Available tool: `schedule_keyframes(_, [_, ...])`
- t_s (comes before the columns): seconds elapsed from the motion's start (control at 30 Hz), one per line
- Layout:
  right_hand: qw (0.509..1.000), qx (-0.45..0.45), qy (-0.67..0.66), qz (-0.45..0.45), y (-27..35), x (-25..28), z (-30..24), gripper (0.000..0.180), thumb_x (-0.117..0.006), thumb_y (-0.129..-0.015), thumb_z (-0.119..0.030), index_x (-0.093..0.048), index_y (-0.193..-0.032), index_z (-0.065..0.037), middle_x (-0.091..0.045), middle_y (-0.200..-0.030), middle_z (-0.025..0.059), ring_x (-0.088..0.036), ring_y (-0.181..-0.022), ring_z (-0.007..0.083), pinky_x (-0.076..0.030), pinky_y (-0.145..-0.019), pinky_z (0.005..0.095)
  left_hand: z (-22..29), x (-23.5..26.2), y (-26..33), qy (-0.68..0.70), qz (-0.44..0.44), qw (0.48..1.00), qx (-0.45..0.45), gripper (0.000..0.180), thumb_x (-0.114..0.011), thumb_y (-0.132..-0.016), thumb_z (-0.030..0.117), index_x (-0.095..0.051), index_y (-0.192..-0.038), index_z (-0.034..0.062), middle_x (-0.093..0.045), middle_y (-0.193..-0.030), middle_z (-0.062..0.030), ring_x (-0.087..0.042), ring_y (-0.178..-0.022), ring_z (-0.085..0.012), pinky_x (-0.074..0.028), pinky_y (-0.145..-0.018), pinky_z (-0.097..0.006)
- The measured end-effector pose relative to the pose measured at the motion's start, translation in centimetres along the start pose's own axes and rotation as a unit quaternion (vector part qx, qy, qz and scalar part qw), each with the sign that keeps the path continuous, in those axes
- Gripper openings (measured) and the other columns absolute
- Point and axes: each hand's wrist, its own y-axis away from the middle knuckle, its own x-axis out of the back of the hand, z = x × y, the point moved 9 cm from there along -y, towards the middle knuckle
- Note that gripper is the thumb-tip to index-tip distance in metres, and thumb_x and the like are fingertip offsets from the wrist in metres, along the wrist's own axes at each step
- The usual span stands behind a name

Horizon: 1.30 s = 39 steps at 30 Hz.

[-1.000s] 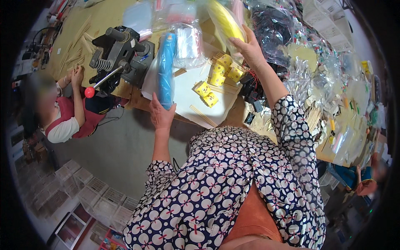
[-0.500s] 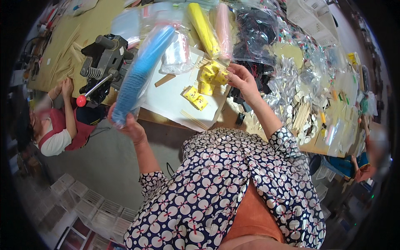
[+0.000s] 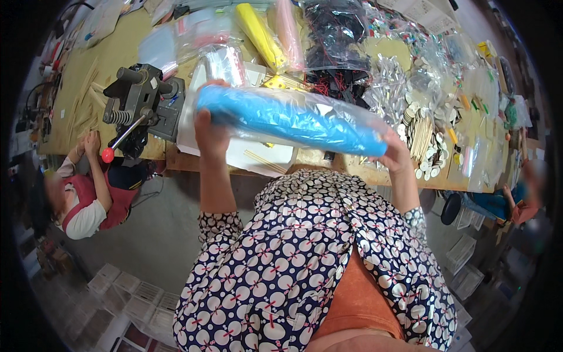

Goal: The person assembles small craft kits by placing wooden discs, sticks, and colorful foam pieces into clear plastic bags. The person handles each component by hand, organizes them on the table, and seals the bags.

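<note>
A long blue roll in a clear plastic bag [image 3: 293,117] lies crosswise in the air over the table's near edge. At its left end my left hand [image 3: 212,132] grips it. My right hand [image 3: 396,151] is closed round the bag's right end. Behind the roll, yellow patterned pieces [image 3: 274,82] show only in part, beside thin wooden sticks [image 3: 296,82]. More sticks [image 3: 265,161] rest on the white sheet [image 3: 246,151] below the roll.
A grey hand press [image 3: 146,100] with a red-knobbed lever stands at the left. Bagged yellow [image 3: 261,38] and pink [image 3: 289,35] rolls lie at the back. White discs [image 3: 431,158] and sticks spread at the right. A co-worker [image 3: 88,196] sits at the left, another [image 3: 522,193] far right.
The blue roll has swung from steeply upright at the left to nearly level in front of me. My right hand has left the yellow pieces and taken the roll's other end.
</note>
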Motion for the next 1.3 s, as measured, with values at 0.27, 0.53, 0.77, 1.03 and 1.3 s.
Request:
schedule_keyframes(0.27, [0.991, -0.029, 0.063, 0.118, 2.1, -1.9, 8.3, 0.088, -0.082, -0.077, -0.023, -0.035, -0.148, -0.002, -0.056, -0.128, 0.0141, -0.063, -0.106, 0.0203, -0.059, -0.080, 0.0300, -6.8, -7.8, -2.6, 0.152, 0.046, 0.978, 0.133, 0.068, -0.048, -0.094, 0.058, -0.047, -0.139, 0.0068, -0.062, -0.116, -0.0113, -0.063, -0.102, -0.0256, -0.053, -0.092, -0.044])
schedule_keyframes(0.53, [0.992, 0.001, 0.052, 0.116, 1.5, -3.1, 8.7, 0.080, -0.072, -0.089, -0.022, -0.028, -0.152, -0.002, -0.053, -0.134, 0.0121, -0.055, -0.120, 0.0183, -0.048, -0.101, 0.0327, -14.5, -13.0, 5.2, 0.038, -0.033, 0.950, 0.309, 0.059, -0.079, -0.077, 0.031, -0.054, -0.124, 0.0051, -0.062, -0.109, -0.0075, -0.061, -0.099, -0.0179, -0.053, -0.087, -0.035])
schedule_keyframes(0.77, [0.970, -0.012, 0.191, 0.150, 0.5, -4.8, 6.8, 0.064, -0.059, -0.099, -0.036, -0.038, -0.148, -0.002, -0.056, -0.132, 0.0086, -0.057, -0.112, 0.0173, -0.047, -0.097, 0.0331, -16.1, -14.2, 8.3, -0.010, -0.126, 0.933, 0.338, 0.056, -0.071, -0.086, 0.028, -0.049, -0.130, 0.0011, -0.060, -0.114, -0.0111, -0.062, -0.098, -0.0177, -0.053, -0.086, -0.033])
schedule_keyframes(1.03, [0.867, 0.277, 0.336, 0.243, -4.4, -4.5, -10.8, 0.046, -0.059, -0.098, -0.040, -0.062, -0.121, 0.000, -0.066, -0.108, 0.0057, -0.060, -0.098, 0.0139, -0.049, -0.084, 0.0282, -15.2, -17.9, 10.8, -0.063, -0.282, 0.897, 0.334, 0.055, -0.072, -0.085, 0.027, -0.050, -0.129, 0.0031, -0.059, -0.113, -0.0051, -0.057, -0.104, -0.0150, -0.049, -0.093, -0.033])
schedule_keyframes(1.3, [0.677, 0.453, 0.513, 0.271, -4.7, -6.9, -16.9, 0.019, -0.067, -0.094, -0.016, -0.071, -0.106, -0.001, -0.071, -0.100, 0.0028, -0.063, -0.080, 0.0082, -0.051, -0.074, 0.0243, -14.9, -20.1, 12.2, -0.036, -0.346, 0.865, 0.363, 0.054, -0.071, -0.086, 0.023, -0.050, -0.133, 0.0042, -0.059, -0.116, -0.0045, -0.056, -0.106, -0.0140, -0.047, -0.094, -0.032])
